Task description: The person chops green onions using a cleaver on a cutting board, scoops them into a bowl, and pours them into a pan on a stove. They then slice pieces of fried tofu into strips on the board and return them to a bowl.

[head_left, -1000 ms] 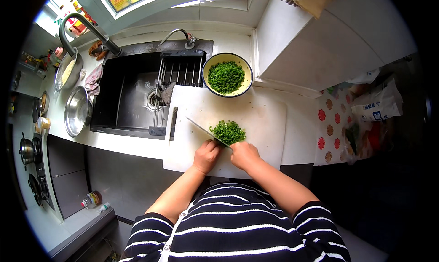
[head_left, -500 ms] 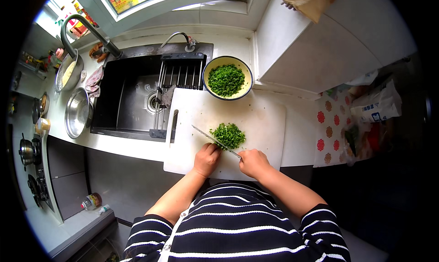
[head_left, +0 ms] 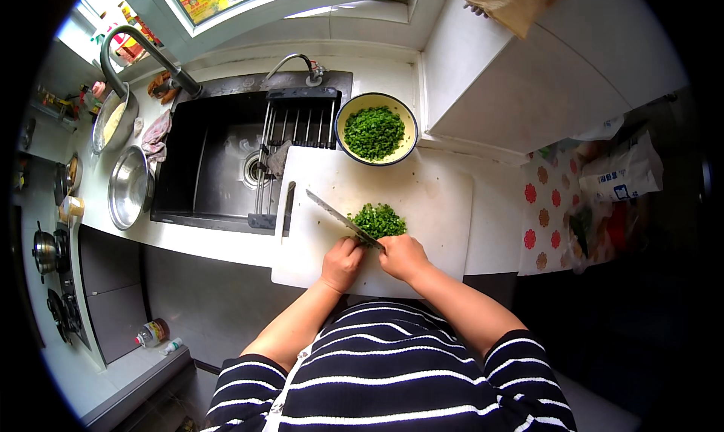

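- From where I'm standing, the right hand (head_left: 403,256) is closing its fingers round the handle of a long grey metal knife (head_left: 339,216), whose blade is slanting away from it, ahead and to the left.
- The left hand (head_left: 342,263) is curling its fingers narrowly beside the blade's near side; I can't tell whether they are pinching anything beneath.
- A small loose heap of finely chopped green leaves (head_left: 381,219) is lying just ahead of the right hand, close along the far side of the blade.
- Under both hands, a large white rectangular cutting board (head_left: 435,213) is lying on the white counter (head_left: 498,225), its slotted handle hole sitting left of the left hand.
- Well ahead of the right hand, a round cream-yellow bowl with a dark rim (head_left: 410,130) is holding a bigger mound of chopped greens (head_left: 372,133).
- Ahead and left of the left hand, a black rectangular sink (head_left: 179,164) is carrying a black-ended metal rack (head_left: 302,93) across its right part.
- Farther left of that hand, a round shiny steel bowl (head_left: 126,188) is standing beside the sink.
- Well to the right of the right hand, a white cloth with red and brown flowers (head_left: 541,206) is covering the counter's end.
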A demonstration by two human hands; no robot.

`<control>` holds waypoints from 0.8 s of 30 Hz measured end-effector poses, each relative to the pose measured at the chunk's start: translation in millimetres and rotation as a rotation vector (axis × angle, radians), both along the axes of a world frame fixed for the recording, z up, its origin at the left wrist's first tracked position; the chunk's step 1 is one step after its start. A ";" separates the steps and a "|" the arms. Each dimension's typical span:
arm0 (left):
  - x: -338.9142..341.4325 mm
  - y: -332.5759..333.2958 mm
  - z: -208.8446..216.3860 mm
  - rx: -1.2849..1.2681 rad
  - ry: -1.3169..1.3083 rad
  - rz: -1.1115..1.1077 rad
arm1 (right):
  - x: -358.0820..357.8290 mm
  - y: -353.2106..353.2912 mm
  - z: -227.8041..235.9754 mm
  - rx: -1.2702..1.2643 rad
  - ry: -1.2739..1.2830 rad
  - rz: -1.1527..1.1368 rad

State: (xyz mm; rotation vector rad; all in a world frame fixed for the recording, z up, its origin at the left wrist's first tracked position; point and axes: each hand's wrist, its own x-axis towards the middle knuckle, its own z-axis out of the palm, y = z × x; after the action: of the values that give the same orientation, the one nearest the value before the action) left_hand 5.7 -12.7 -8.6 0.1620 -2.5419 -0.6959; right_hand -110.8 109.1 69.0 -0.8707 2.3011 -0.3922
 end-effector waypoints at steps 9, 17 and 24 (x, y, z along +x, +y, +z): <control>-1.0 0.0 4.7 0.038 0.055 -0.010 | 8.6 28.8 26.1 0.113 0.017 0.049; 0.6 -1.4 4.2 0.012 0.043 -0.021 | 7.9 -2.7 10.7 0.189 -0.002 0.057; 0.6 -2.1 6.7 0.019 0.034 -0.018 | 2.0 -7.5 2.2 -0.002 -0.016 0.012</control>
State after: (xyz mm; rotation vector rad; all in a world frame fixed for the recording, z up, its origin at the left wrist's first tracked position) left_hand 6.3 -14.8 -1.9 0.1321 -2.5077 -0.7240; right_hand -108.7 101.6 71.2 -0.8788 2.2802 -0.3946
